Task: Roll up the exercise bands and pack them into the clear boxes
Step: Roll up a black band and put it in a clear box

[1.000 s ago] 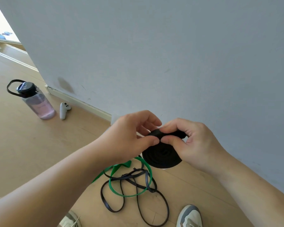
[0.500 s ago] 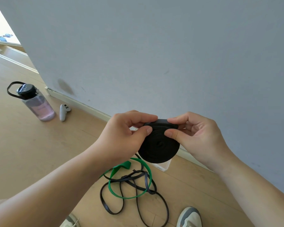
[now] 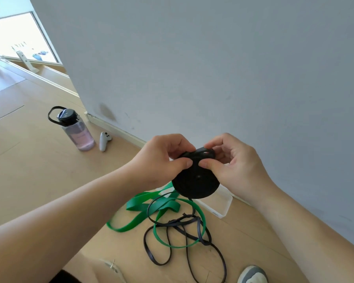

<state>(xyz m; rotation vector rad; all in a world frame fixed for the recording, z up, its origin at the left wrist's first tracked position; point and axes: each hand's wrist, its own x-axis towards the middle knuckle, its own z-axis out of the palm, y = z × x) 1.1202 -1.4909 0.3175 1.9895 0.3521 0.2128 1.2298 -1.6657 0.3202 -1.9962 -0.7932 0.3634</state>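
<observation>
We hold the black roll up in the air between both hands, its flat coiled face turned toward us. It is a tight disc, with the band's tail standing off the top as a small loose loop. Our left hand pinches the upper left rim, thumb on the face and fingers behind. Our right hand pinches the upper right together with the tail, thumb in front and fingers curled over the top. Both hands grip the roll; neither is free.

We judge this to be the end of rolling this band: the coil is made, but the tail is not yet laid flat. The next move calls for pressing that loop down round the rim without easing the pinch — rubber like this will likely spring open if a thumb lets go. Then we lower the disc into the clear box, which lies on the floor at the foot of the wall, just below the roll. What the box holds we cannot tell; the roll hides most of it.

Nearer us on the floor, green bands and thin black bands lie tangled and unrolled — so much of the task remains. Farther left, near the wall's corner, a bottle stands with a white controller just beside it.
</observation>
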